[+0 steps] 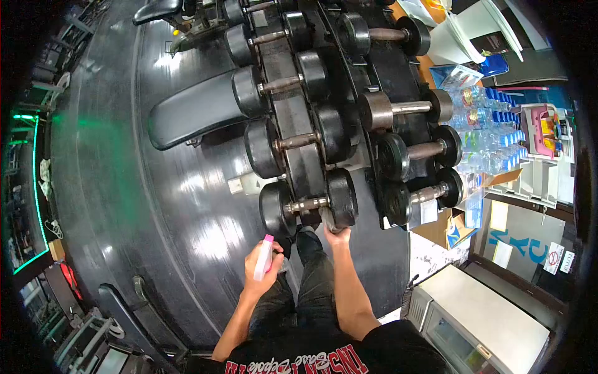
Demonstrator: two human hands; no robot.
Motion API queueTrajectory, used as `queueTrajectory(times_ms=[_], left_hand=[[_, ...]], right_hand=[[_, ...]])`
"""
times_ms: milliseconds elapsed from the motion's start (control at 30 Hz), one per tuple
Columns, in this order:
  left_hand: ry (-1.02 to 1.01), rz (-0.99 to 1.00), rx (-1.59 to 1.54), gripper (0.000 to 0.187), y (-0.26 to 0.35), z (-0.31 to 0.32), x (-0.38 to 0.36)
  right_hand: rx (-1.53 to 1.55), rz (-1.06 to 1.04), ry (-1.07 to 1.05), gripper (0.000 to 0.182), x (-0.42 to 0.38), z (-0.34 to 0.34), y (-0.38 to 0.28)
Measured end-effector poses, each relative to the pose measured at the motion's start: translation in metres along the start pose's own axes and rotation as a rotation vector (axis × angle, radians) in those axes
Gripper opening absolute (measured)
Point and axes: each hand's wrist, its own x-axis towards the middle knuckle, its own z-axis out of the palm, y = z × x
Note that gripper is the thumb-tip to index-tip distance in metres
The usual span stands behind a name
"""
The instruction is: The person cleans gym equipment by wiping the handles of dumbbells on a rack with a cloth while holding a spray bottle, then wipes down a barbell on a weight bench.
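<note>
My left hand [263,269] is wrapped round a clear spray bottle [262,262] with a pink top, held upright in front of my legs. A greyish cloth [327,219] is in my right hand [337,235], pressed against the lower right head of the nearest dumbbell [342,198]. That dumbbell has black round heads and a worn metal handle, and lies across the end of the rack [291,112]. Just beyond it on the same rack is another black dumbbell [298,141].
More dumbbells [411,149] lie on a second rack to the right, beside packs of water bottles [486,137]. A padded bench [193,112] stands left of the rack. A white-topped cabinet [492,305] is at lower right, and another bench [128,318] at lower left.
</note>
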Motion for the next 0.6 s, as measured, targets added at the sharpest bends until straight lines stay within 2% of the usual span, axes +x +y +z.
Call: queueTrajectory(times_ms=[33,100,167,200,267,433,500,567,600], left_hand=[[-0.011,0.008,0.004,0.019,0.0,-0.001,0.001],[-0.024,0.025,0.008,0.019,-0.002,-0.005,0.005],[-0.014,0.05,0.007,0.021,-0.005,-0.006,0.006],[-0.004,0.055,-0.002,0.021,-0.004,-0.007,0.006],[-0.001,0.067,-0.027,0.023,-0.004,-0.009,0.006],[0.059,0.125,-0.01,0.022,-0.003,-0.014,0.004],[0.093,0.13,-0.022,0.021,-0.003,-0.016,-0.001],[0.116,0.084,-0.006,0.019,-0.001,-0.02,-0.006],[0.138,0.079,-0.007,0.019,-0.001,-0.022,-0.009]], right_hand=[[-0.13,-0.036,0.081,0.041,-0.004,0.004,0.0],[-0.086,0.001,0.015,0.039,-0.023,0.01,0.009],[-0.357,-0.207,0.203,0.036,-0.063,0.023,0.027],[-0.289,-0.208,0.169,0.035,-0.071,0.016,0.024],[-0.346,-0.183,0.093,0.035,-0.11,0.017,0.029],[-0.59,-0.145,-0.049,0.033,-0.187,0.09,0.084],[-1.029,-0.275,-0.3,0.036,-0.184,0.12,0.106],[-1.706,-0.556,-0.482,0.038,-0.133,0.135,0.101],[-2.079,-0.906,-0.693,0.035,-0.114,0.153,0.112]])
